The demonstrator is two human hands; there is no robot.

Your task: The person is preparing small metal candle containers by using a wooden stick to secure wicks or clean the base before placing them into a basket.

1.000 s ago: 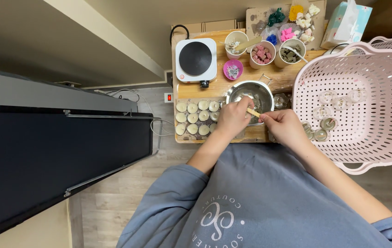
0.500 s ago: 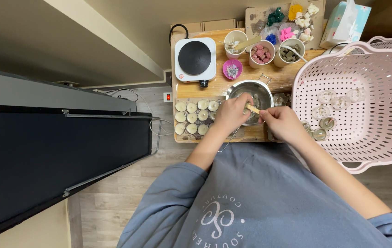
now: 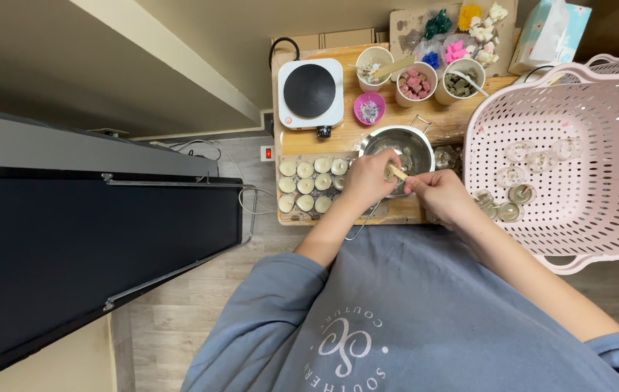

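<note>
Both hands meet over the metal bowl [image 3: 404, 149] on the wooden counter [image 3: 338, 138]: the right hand [image 3: 440, 194] pinches a small wooden stick [image 3: 397, 172], while the left hand [image 3: 369, 176] curls around something too hidden to identify, partly covering the bowl's rim.

The person wears a grey-blue sweatshirt [image 3: 396, 319] with a white round emblem, its sleeves pushed up past the forearms

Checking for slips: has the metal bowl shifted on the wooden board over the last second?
No. The metal bowl sits unmoved beside the hot plate.
</note>
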